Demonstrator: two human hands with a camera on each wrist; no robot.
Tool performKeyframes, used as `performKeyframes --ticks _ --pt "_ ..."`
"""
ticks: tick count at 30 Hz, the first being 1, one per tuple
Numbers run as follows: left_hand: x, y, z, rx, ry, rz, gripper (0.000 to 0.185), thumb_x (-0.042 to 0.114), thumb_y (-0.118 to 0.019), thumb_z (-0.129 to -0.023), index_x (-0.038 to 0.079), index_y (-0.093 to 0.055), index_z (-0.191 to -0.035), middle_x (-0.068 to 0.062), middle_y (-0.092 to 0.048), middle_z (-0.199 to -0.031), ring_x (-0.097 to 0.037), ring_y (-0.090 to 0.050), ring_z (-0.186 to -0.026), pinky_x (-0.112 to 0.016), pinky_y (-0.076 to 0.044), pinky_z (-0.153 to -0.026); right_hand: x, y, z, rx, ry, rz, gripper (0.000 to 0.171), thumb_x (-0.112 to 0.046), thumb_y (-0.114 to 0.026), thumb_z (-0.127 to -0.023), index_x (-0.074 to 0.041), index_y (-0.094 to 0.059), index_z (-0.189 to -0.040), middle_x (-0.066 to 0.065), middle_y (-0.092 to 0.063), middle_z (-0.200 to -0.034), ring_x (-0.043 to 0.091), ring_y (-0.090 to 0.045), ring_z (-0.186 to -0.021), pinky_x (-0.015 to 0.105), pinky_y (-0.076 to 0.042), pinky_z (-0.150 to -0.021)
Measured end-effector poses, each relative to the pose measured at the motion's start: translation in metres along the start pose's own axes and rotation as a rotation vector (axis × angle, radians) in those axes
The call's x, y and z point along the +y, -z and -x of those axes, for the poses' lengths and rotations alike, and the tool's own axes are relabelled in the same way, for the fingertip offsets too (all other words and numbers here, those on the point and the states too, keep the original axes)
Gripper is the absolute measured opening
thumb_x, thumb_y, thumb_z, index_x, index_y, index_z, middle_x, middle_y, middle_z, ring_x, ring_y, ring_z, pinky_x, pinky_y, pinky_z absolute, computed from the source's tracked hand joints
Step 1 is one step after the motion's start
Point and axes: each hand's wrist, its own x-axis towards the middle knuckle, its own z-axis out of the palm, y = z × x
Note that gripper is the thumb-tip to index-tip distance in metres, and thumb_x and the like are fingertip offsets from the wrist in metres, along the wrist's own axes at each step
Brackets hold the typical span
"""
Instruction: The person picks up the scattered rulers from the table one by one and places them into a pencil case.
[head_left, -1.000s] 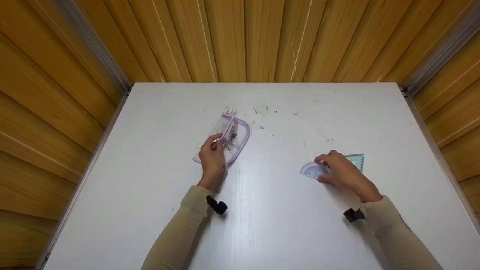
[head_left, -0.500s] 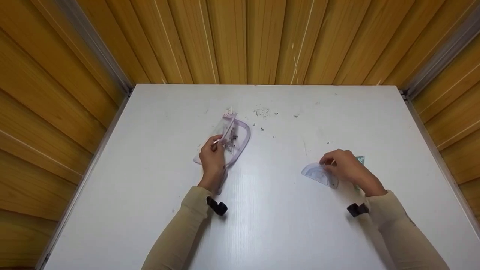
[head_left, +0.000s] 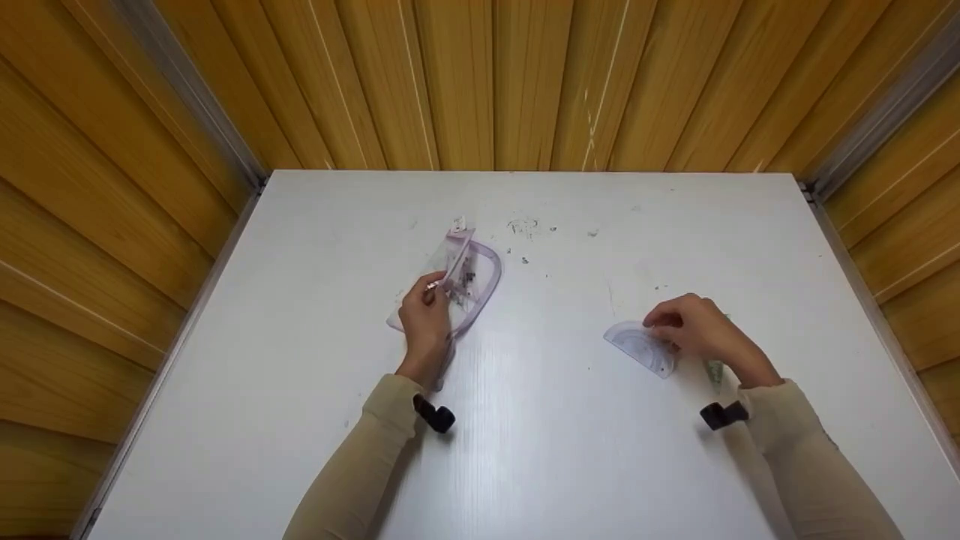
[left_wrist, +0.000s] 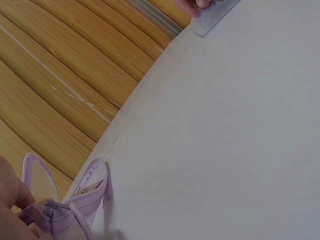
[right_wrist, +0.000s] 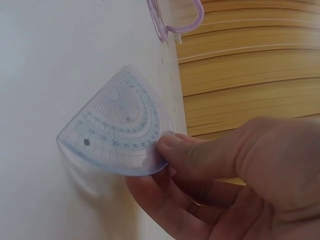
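Note:
My left hand [head_left: 425, 319] pinches the zipped edge of a clear pencil pouch [head_left: 491, 274] with lilac trim, on the left of the table. The pouch gapes, and small dark marks show through its plastic. In the left wrist view a zipper pull [left_wrist: 50, 207] sits by the fingers. My right hand [head_left: 694, 330] holds a clear bluish protractor [right_wrist: 115, 125] by its curved edge, between thumb and fingers. The protractor is tilted, with a shadow below it. A green set square [head_left: 715, 371] lies beneath the right wrist, mostly hidden by it.
The white table [head_left: 525, 435] bears scattered dark specks and smudges [head_left: 523, 226] towards its back. A wood-patterned wall [head_left: 517, 82] rises behind the far edge, and similar panels stand at both sides. A small black wrist camera [head_left: 435, 414] juts from the left sleeve.
My right hand has moved slightly right and shifted its hold to the protractor's edge, turning it and exposing more of it. The set square is more covered. My left hand stays on the pouch.

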Motion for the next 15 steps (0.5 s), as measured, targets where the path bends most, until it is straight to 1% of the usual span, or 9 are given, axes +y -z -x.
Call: performKeyframes --ticks 2,6,8,10,15 --pt "-0.001 0.001 0.000 -0.004 -0.016 0.005 0.031 0.002 -0.052 -0.103 0.009 -0.070 -0.127 -0.023 -0.070 -0.084 -0.010 -0.037 -0.052 -0.023 -0.029 -0.048 0.001 0.001 0.000 -0.006 0.000 -0.018 0.017 -0.004 -0.071 -0.095 -0.002 -0.076 -0.111 0.010 -0.073 -0.099 0.020 -0.062 -0.079 0.029 -0.053 -0.066" --pt "-0.001 0.000 0.000 0.005 -0.008 0.001 0.030 0.003 -0.053 -0.102 0.011 -0.071 -0.125 -0.020 -0.072 -0.086 -0.008 -0.038 -0.053 -0.022 -0.030 -0.049 0.004 0.004 -0.001 -0.027 -0.019 -0.103 0.020 -0.004 -0.071 -0.095 0.000 -0.075 -0.114 0.013 -0.073 -0.104 0.022 -0.065 -0.083 0.030 -0.056 -0.068" --pt "0.000 0.000 0.000 0.010 0.004 0.002 0.030 0.002 -0.054 -0.102 0.012 -0.071 -0.125 -0.019 -0.074 -0.089 -0.008 -0.039 -0.053 -0.022 -0.030 -0.049 0.005 0.005 -0.003 -0.028 -0.027 -0.161 0.021 -0.004 -0.071 -0.095 0.001 -0.074 -0.115 0.015 -0.072 -0.106 0.024 -0.066 -0.084 0.032 -0.058 -0.070" --pt "0.000 -0.001 0.000 0.016 0.018 0.008 0.030 0.002 -0.055 -0.101 0.012 -0.071 -0.124 -0.017 -0.076 -0.096 -0.009 -0.042 -0.055 -0.022 -0.032 -0.049 0.008 0.006 -0.006 -0.019 -0.036 -0.216 0.022 -0.005 -0.072 -0.095 0.002 -0.074 -0.115 0.017 -0.072 -0.104 0.025 -0.067 -0.084 0.032 -0.059 -0.071" --pt "0.001 -0.001 0.000 0.028 0.052 0.003 0.029 0.003 -0.056 -0.102 0.013 -0.072 -0.124 -0.014 -0.077 -0.105 -0.010 -0.049 -0.060 -0.023 -0.034 -0.051 0.012 0.008 -0.014 0.028 -0.060 -0.323 0.023 -0.008 -0.074 -0.094 0.003 -0.074 -0.115 0.019 -0.071 -0.101 0.024 -0.070 -0.082 0.035 -0.060 -0.072"
